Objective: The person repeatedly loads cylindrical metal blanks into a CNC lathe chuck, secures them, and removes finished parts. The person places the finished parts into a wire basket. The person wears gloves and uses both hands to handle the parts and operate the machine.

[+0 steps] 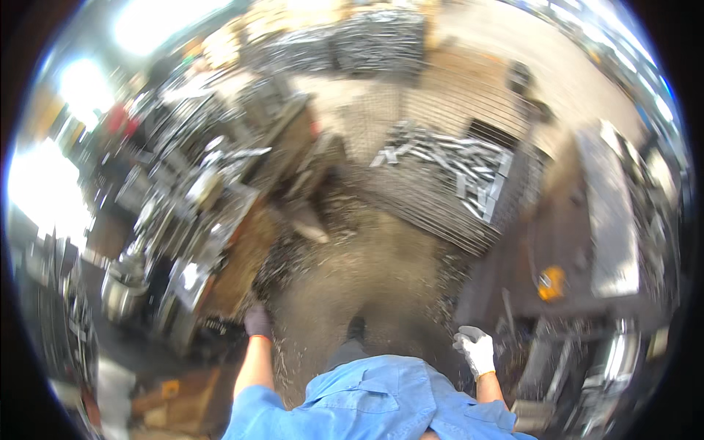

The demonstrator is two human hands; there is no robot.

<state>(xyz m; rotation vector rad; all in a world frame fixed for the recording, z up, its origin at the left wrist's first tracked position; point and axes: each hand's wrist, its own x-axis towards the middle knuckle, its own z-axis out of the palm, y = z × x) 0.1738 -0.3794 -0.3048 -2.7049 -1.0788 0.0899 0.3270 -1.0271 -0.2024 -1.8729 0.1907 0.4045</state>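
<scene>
I look straight down at my blue shirt and the floor of a metal workshop; the picture is blurred by motion. My left hand point(257, 320) wears a dark glove and hangs at my side near a machine base, holding nothing that I can make out. My right hand point(475, 349) wears a white glove, its fingers curled loosely, beside a dark workbench point(528, 249). A wire mesh crate point(440, 213) with several grey metal bars point(447, 165) stands on the floor ahead of me.
A machine point(198, 198) with shiny metal parts stands at the left. Metal chips point(293, 257) litter the floor by it. A small yellow object point(550, 282) and a long grey metal plate point(609, 213) lie on the bench at the right. More stacked metal point(367, 37) sits far back.
</scene>
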